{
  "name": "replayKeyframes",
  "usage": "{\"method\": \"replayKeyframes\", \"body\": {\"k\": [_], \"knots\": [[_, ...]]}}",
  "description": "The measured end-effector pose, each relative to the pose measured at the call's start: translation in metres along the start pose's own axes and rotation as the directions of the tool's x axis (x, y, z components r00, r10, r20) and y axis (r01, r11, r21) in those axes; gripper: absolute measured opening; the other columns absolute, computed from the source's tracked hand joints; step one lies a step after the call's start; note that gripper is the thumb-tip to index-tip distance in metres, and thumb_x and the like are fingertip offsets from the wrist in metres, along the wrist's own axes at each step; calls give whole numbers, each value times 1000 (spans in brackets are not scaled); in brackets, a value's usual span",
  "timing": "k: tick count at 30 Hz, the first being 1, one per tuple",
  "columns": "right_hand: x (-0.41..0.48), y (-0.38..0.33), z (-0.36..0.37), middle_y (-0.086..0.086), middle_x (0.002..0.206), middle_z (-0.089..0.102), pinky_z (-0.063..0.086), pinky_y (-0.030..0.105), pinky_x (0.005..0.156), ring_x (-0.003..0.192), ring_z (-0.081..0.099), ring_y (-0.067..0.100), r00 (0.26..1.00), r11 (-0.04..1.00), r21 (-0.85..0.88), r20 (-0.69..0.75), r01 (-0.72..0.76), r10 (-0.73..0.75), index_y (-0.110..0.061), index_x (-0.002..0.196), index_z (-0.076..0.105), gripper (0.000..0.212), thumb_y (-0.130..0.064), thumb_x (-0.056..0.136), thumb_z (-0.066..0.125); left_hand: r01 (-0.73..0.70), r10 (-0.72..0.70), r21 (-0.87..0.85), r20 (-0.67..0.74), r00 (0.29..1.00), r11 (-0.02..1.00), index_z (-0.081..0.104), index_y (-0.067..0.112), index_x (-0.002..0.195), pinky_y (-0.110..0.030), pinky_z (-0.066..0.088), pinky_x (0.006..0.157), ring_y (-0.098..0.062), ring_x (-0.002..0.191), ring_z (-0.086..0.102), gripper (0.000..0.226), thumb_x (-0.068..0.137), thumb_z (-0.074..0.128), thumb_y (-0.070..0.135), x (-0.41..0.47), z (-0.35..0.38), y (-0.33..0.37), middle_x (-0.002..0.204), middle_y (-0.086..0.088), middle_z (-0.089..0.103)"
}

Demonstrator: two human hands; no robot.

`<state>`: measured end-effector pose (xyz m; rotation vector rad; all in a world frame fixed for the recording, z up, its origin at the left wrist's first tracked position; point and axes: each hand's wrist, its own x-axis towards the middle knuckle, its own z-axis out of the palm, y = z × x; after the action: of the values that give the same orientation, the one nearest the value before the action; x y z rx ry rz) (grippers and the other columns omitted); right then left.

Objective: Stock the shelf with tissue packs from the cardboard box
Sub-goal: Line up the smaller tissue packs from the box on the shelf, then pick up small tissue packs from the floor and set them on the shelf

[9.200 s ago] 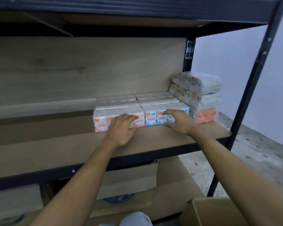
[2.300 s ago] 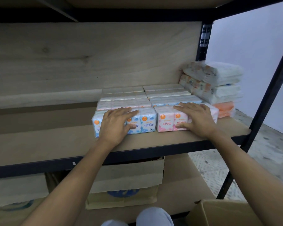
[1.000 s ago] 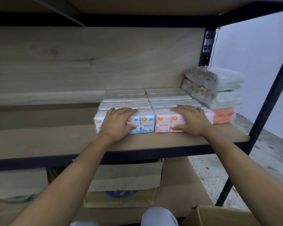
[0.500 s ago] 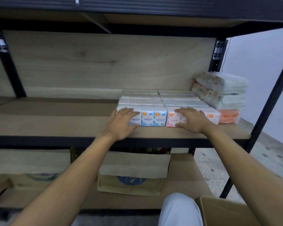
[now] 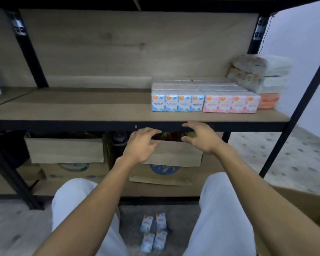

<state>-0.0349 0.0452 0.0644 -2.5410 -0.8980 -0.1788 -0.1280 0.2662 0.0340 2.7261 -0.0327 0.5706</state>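
Blue tissue packs [image 5: 177, 102] and pink tissue packs [image 5: 231, 104] stand in a front row on the wooden shelf [image 5: 81, 109], with more rows behind them. My left hand [image 5: 142, 145] and my right hand [image 5: 201, 137] hover below the shelf's front edge, fingers loosely spread, holding nothing. Several blue tissue packs [image 5: 153, 233] lie on the floor between my knees. A corner of the cardboard box [image 5: 303, 206] shows at the lower right; its inside is hidden.
Larger soft tissue bundles [image 5: 262, 74] are stacked at the shelf's right end. Cardboard boxes [image 5: 166, 157] sit on the lower shelf. Black metal uprights [image 5: 292, 115] frame the rack. The shelf board left of the packs is bare wood.
Both hands have come off the front row of packs and dropped below the shelf edge. The view has pulled back and tilted down, showing my knees and packs on the floor.
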Motion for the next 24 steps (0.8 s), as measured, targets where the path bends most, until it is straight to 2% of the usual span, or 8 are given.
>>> {"method": "replayKeyframes", "body": {"k": [4,8,12,14,16,20,22,24], "knots": [[-18,-11,41,2,142,48,35,40,109,133,40,20,999,1000,25,-37,12,-11,-26,131,51,49,-37,85,62,72,-65,-66,101,993,995,52,27,132,-39,35,108,-20,128,45,42,92,54,34,-29,33,-15,137,1,53],[-33,-9,92,2,140,50,36,38,108,131,42,21,996,996,77,80,-35,29,-24,130,51,47,-37,85,61,175,-146,-102,244,959,979,53,27,132,-35,40,103,-22,124,50,42,90,57,32,-55,76,-32,135,-2,55],[-45,1,151,4,136,53,37,31,106,128,46,24,971,984,144,230,-106,71,-18,129,54,46,-27,85,63,283,-230,-99,364,902,954,51,25,134,-35,38,105,-25,128,46,45,90,57,34,-83,119,-49,139,-3,51],[-53,5,181,6,141,48,34,30,106,131,42,25,928,975,129,350,-181,126,-18,133,49,49,-26,87,62,323,-268,-65,419,868,944,50,24,135,-35,38,104,-25,127,46,46,91,56,35,-94,139,-57,139,-3,51],[-61,10,213,6,140,47,39,36,105,129,43,26,872,951,144,455,-272,181,-21,133,48,49,-32,87,61,337,-274,-57,466,842,940,50,24,134,-38,39,103,-25,127,47,45,91,55,39,-106,160,-65,138,-2,52],[-78,21,273,4,123,61,47,34,94,112,57,24,786,932,154,591,-328,180,-24,119,58,34,-32,87,61,396,-304,-26,596,744,918,51,20,130,-42,46,95,-27,115,54,39,96,48,38,-133,200,-86,131,-7,57],[-87,24,295,9,117,64,46,33,91,108,59,27,759,919,162,623,-360,188,-13,114,63,29,-25,88,61,435,-316,-58,604,732,898,54,15,128,-38,45,96,-30,115,54,34,97,50,29,-144,213,-93,128,-11,58],[-96,28,318,16,115,65,45,35,93,107,59,32,710,888,168,670,-428,216,-2,111,64,28,-20,90,59,486,-340,-78,617,710,871,52,11,132,-26,38,97,-30,121,51,35,98,49,21,-155,225,-99,134,-11,55]]}}
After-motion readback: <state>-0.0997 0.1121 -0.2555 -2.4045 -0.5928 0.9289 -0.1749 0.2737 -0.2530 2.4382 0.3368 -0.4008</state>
